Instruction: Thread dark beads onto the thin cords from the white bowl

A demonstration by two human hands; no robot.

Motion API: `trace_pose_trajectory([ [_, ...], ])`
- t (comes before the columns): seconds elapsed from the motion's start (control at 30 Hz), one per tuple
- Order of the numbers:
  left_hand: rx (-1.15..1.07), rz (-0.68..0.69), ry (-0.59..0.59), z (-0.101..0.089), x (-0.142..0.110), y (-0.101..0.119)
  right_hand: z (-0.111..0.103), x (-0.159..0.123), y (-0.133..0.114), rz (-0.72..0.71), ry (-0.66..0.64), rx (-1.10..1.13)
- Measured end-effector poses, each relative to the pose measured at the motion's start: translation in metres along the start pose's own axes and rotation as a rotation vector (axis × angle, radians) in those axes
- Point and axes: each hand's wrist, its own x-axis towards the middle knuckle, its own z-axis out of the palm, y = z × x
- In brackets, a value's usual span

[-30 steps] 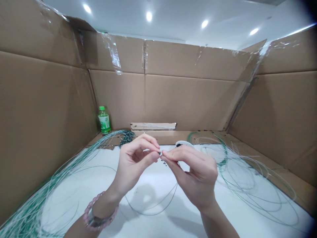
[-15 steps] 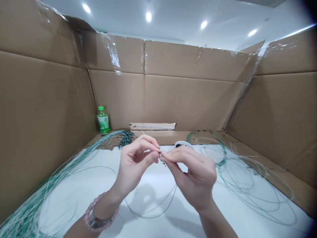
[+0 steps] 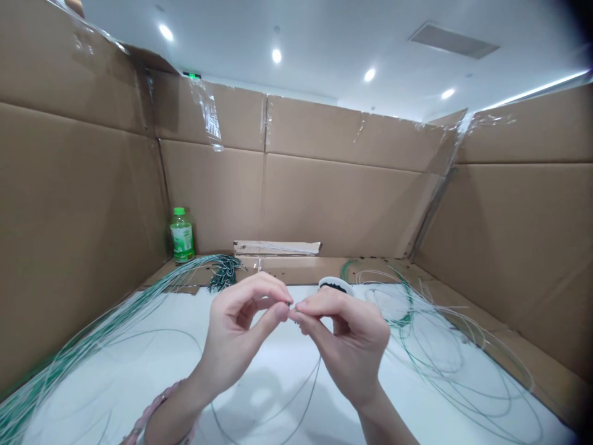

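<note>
Fingertip to fingertip, my left hand (image 3: 243, 334) and my right hand (image 3: 347, 340) meet over the white work surface (image 3: 259, 383). A tiny dark bead-like piece (image 3: 288, 303) shows in the pinch of my left thumb and finger. My right thumb and forefinger are closed on what looks like the end of a thin wire, mostly hidden by the fingers. Below the hands, thin green and white wire (image 3: 311, 389) hangs in a loop. Just behind my right hand is a white bowl (image 3: 334, 280) of small black pieces (image 3: 332, 286).
A long bundle of green and white wires (image 3: 139, 309) runs along the left, its dark clustered ends (image 3: 225, 272) at the back. Loose wire coils (image 3: 410, 315) spread on the right. A green bottle (image 3: 182, 240) stands in the back left corner. Cardboard walls (image 3: 343, 204) enclose the surface.
The view has tilted up slightly. A small gap now shows between the two hands' fingertips, where they were closer together before. Both hands keep their pinch.
</note>
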Motion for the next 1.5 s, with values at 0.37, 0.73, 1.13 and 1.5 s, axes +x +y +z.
trace_pose_trajectory([
  [0.37, 0.152, 0.027, 0.020, -0.0065, 0.0030, 0.0014, -0.0027, 0.0029, 0.0015, 0.087, -0.059, 0.056],
  [0.73, 0.189, 0.126, 0.017, -0.0081, -0.0001, 0.0002, 0.0000, -0.0029, 0.0034, 0.033, -0.036, -0.028],
  [1.13, 0.092, 0.067, -0.010, -0.0099, 0.0032, 0.0054, -0.0033, -0.0015, 0.0009, 0.106, -0.144, -0.063],
  [1.5, 0.240, 0.211, -0.018, -0.0106, 0.0002, 0.0063, -0.0002, -0.0041, 0.0001, 0.079, -0.112, -0.054],
])
